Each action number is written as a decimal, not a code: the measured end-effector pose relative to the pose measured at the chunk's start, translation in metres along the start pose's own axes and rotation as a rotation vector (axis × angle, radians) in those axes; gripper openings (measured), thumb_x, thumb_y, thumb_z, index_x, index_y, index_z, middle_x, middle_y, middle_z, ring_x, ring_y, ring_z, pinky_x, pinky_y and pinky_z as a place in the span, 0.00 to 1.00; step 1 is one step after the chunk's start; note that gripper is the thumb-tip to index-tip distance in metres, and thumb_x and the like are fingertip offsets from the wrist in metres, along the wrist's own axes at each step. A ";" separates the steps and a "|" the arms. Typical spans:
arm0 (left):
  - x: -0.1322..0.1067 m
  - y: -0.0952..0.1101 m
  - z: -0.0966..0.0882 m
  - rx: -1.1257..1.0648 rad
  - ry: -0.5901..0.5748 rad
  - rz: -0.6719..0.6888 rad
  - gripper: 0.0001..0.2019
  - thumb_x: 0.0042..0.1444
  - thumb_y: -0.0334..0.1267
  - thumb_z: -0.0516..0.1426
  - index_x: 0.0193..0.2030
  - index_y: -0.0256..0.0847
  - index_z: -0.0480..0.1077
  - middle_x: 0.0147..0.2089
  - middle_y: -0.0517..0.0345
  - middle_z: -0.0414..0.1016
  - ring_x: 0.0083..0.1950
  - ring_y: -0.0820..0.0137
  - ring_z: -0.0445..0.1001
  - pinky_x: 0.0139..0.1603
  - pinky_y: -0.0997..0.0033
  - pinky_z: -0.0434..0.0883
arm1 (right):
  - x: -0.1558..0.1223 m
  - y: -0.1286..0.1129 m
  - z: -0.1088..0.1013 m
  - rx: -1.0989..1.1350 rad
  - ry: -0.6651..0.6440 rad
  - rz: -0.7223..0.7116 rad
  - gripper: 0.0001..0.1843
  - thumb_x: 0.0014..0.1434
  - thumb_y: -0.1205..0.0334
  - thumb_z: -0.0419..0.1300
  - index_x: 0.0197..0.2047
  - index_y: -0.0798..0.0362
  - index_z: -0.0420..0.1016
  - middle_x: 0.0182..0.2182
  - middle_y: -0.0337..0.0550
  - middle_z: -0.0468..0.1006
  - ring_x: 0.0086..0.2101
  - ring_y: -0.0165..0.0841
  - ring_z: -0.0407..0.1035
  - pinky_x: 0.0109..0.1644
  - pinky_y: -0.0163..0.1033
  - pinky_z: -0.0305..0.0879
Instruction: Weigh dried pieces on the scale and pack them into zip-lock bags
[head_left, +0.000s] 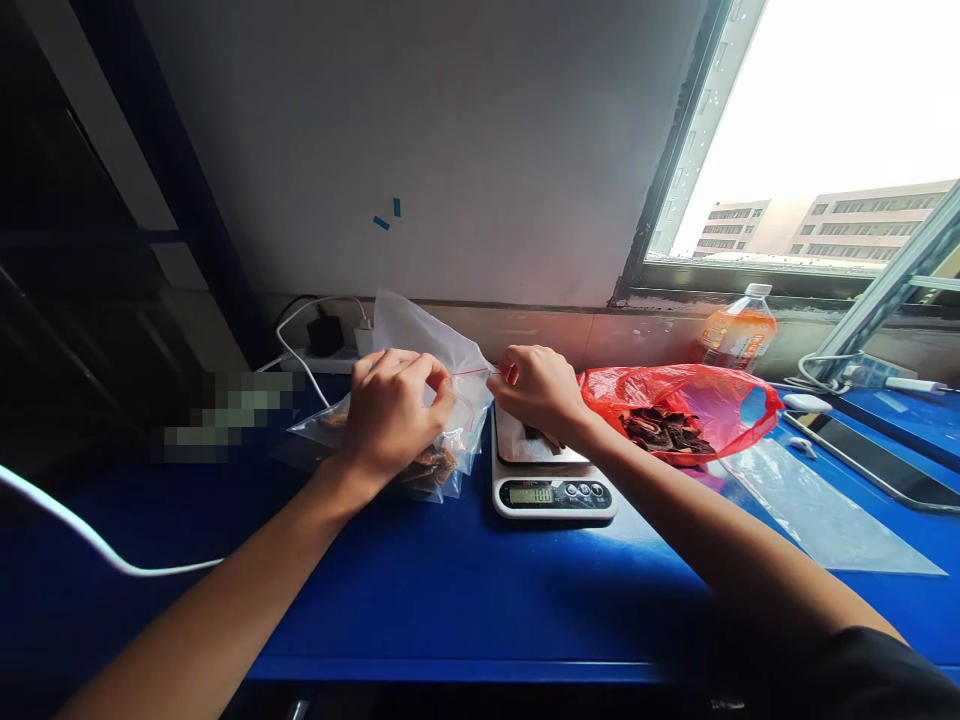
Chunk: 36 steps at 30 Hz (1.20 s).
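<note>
Blue surface (450, 600) runs below a bright window, with a scale (553, 490) at its middle. Just left of the scale a clear bag (409, 325) stands tilted, mouth up, and both hands are closed on its top. The left hand (394, 410) curls round the upper edge with its fingers folded over the plastic. The right hand (536, 390), above the scale's plate, pinches the red strip (471, 372) at the bag's right corner between thumb and forefinger. The seal looks as if it is being pressed shut; to do that well, hold the strip taut and level between the two hands, line up both lips, and slide the pinch along with firm pressure (squeezing spare air out first helps). The bag is thin, crinkled and see-through, with brown dried pieces (435, 468) heaped in its bottom, which rests on the surface. Right of the scale lies an open red bag (705, 395) of darker pieces.
</note>
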<state>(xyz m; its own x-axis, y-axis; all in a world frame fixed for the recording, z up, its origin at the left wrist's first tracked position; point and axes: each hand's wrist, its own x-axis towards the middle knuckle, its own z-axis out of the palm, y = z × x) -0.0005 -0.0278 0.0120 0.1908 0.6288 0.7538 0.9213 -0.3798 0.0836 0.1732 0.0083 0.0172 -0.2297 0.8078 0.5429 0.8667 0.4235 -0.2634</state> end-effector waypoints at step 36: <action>-0.003 -0.002 -0.013 -0.053 0.043 0.410 0.43 0.49 0.56 0.62 0.66 0.54 0.44 0.72 0.47 0.44 0.72 0.46 0.43 0.67 0.40 0.48 | -0.018 -0.007 -0.026 -0.051 0.023 -0.410 0.46 0.53 0.52 0.63 0.68 0.52 0.44 0.59 0.57 0.59 0.57 0.50 0.56 0.55 0.56 0.61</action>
<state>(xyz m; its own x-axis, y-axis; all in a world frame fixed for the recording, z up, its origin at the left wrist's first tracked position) -0.0071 -0.0381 0.0182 0.5231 0.3894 0.7581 0.7528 -0.6282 -0.1967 0.1824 -0.0202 0.0294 -0.5506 0.5669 0.6128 0.7265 0.6869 0.0174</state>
